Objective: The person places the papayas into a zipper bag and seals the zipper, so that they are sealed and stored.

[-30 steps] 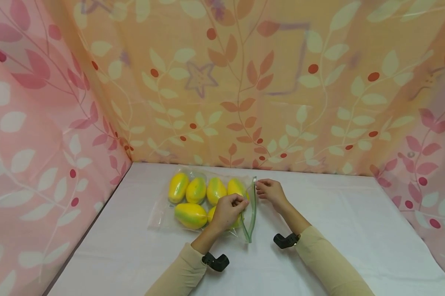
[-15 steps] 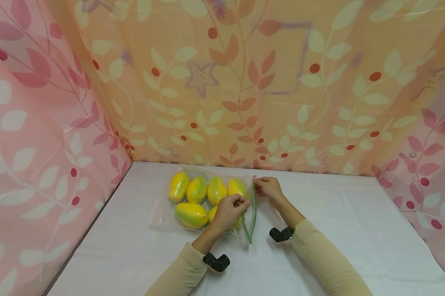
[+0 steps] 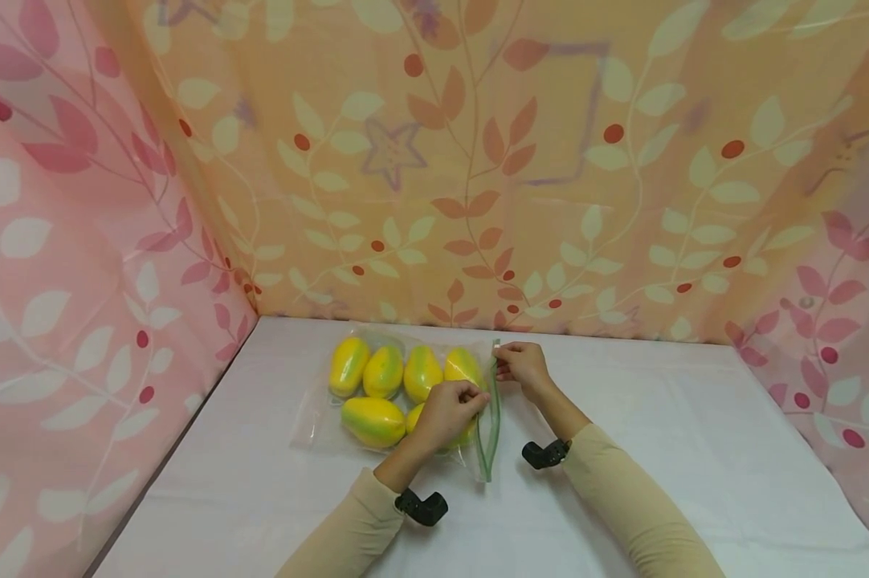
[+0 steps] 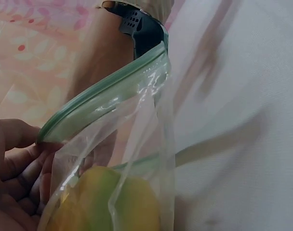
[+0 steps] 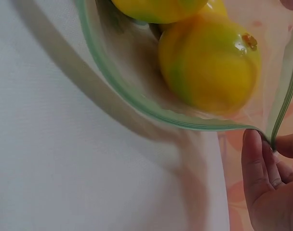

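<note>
A clear zip bag [image 3: 319, 421] with a green zip edge [image 3: 495, 393] lies on the table, its mouth facing right and spread apart. Several yellow-green papayas [image 3: 373, 421] are inside; the left arm covers part of one. My left hand [image 3: 449, 411] pinches the near lip of the mouth between thumb and fingers, as the left wrist view shows at the green strip [image 4: 103, 89]. At the far corner of the mouth, my right hand [image 3: 523, 368] pinches the zip's end. In the right wrist view, thumb and fingers [image 5: 254, 163] close on that corner, below a papaya [image 5: 209, 65].
White cloth covers the table [image 3: 644, 417]. A patterned curtain [image 3: 434, 160] hangs along its back edge, with pink ones on both sides. Each wrist wears a black camera mount, one at the left [image 3: 422, 507] and one at the right [image 3: 545, 454].
My right hand has moved slightly left onto the far corner of the bag's mouth and now pinches it. The left hand has stayed almost in place, and the papayas have not moved.
</note>
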Tool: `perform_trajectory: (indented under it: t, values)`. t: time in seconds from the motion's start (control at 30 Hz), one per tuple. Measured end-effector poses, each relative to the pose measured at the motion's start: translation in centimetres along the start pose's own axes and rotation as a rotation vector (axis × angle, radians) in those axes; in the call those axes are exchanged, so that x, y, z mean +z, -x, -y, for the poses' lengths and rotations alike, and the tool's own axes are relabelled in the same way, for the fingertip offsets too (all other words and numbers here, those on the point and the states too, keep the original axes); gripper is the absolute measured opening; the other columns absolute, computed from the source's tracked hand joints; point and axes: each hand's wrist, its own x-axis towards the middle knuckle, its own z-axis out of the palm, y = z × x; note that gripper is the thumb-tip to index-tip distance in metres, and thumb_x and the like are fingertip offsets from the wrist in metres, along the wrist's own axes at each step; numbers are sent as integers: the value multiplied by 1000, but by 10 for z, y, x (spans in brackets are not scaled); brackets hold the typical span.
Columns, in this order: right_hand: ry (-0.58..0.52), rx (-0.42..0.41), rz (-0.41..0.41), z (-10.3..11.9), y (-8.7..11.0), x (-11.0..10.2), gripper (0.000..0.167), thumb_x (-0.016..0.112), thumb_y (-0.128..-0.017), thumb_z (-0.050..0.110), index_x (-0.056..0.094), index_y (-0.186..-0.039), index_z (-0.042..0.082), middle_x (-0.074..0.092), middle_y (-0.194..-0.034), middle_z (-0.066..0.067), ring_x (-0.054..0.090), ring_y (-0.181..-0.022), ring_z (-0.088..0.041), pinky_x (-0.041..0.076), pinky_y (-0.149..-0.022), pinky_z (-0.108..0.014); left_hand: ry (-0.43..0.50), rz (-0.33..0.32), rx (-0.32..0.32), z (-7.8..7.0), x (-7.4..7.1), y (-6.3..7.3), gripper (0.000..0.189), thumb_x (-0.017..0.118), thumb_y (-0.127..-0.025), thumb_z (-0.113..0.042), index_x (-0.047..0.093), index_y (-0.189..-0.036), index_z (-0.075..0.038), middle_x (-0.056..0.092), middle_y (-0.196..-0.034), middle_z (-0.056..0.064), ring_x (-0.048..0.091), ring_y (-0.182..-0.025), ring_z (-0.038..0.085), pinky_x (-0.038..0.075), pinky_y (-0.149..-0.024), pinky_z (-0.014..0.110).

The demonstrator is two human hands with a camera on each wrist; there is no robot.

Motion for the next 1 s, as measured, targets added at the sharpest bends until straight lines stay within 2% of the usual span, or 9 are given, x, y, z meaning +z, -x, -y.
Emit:
perform_trajectory:
  t: [0.2,0.37,0.53,0.73,0.9,1.0]
  values:
    - [-16,-1,7,-1,-1,-1,28,61,-95,12,63,-111,-11,61,-65,-3,59,-52,-9,55,-53,-23,-32,-27,-26,-5,-1,-2,20,65,-93,-25,73,-86,-8,65,-68,-2,52,-59,7,43,-54,19]
    - [-23,1,10,-1,-2,-2,29,60,-96,12,63,-112,-11,60,-67,-3,59,-53,-9,55,-54,-23,-3,-52,-39,-8,-6,-10,19,65,-92,-21,72,-83,-7,66,-67,1,54,-58,7,44,-53,20]
    - [-17,2,14,-2,-3,-3,30,60,-96,14,63,-113,-11,61,-67,-3,60,-54,-9,55,-54,-23,-8,-16,-26,-10,-14,-23,19,64,-93,-21,72,-89,-4,68,-74,3,56,-63,9,47,-58,20]
    - [-4,5,22,-1,-3,-4,30,60,-96,16,65,-113,-8,64,-69,-4,62,-56,-11,56,-56,-25,4,8,-4,-18,-25,-44,19,64,-94,-23,69,-104,-8,71,-85,6,62,-68,12,51,-62,22]
    - [3,-2,35,0,-2,-5,31,59,-97,17,65,-114,-8,64,-70,-3,61,-56,-12,56,-57,-25,37,36,29,-22,-33,-69,19,64,-94,-24,68,-102,-7,72,-90,11,64,-73,18,49,-62,22]
    - [7,-12,49,1,-3,-4,32,59,-97,17,64,-115,-9,63,-70,-3,61,-56,-11,56,-57,-25,52,62,8,-19,-39,-85,21,64,-95,-26,69,-102,-8,71,-94,11,62,-78,18,48,-67,21]
